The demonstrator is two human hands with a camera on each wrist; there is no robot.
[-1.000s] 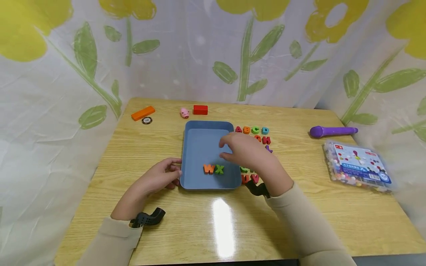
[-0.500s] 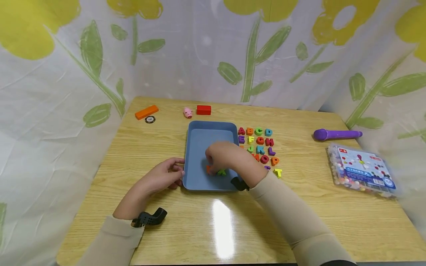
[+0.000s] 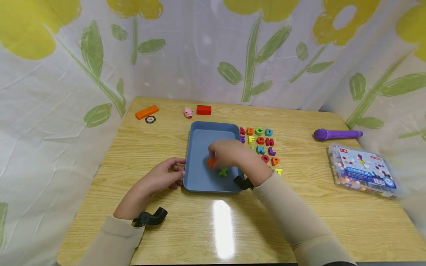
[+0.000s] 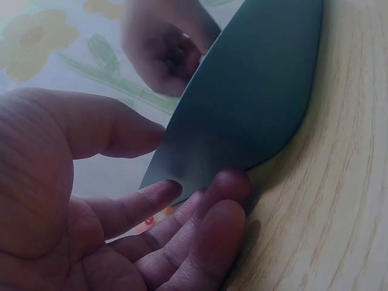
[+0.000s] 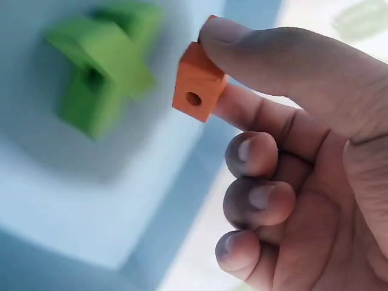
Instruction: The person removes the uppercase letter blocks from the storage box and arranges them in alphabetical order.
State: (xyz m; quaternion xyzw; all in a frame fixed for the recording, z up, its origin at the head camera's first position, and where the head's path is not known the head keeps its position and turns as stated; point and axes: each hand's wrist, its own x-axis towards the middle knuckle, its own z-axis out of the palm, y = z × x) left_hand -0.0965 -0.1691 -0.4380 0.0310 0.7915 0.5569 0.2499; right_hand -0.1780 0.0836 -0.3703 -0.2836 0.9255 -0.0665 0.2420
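Note:
Over the blue tray (image 3: 199, 181), my right hand (image 3: 226, 152) pinches an orange letter W (image 3: 211, 163) between thumb and forefinger. The right wrist view shows the orange letter (image 5: 197, 88) held clear of the tray floor, the other fingers curled towards the palm. A green letter X (image 3: 223, 172) lies in the tray beside it, also seen as a blurred green letter (image 5: 106, 63) close up. My left hand (image 3: 165, 173) rests at the tray's left side. Its loosely bent fingers (image 4: 221, 224) and thumb are at the tray's outer wall (image 4: 254, 91).
Rows of coloured letters (image 3: 260, 140) stand right of the tray, partly hidden by my right arm. Behind are a red block (image 3: 204, 110), a pink pig (image 3: 188, 113), an orange block (image 3: 147, 112) and a round chip (image 3: 150, 119). A purple microphone (image 3: 337, 134) and a bead box (image 3: 362, 170) lie right.
My right hand has come left and down from the tray's right side to the W, gripped it and lifted it slightly. My left hand stays at the tray's side.

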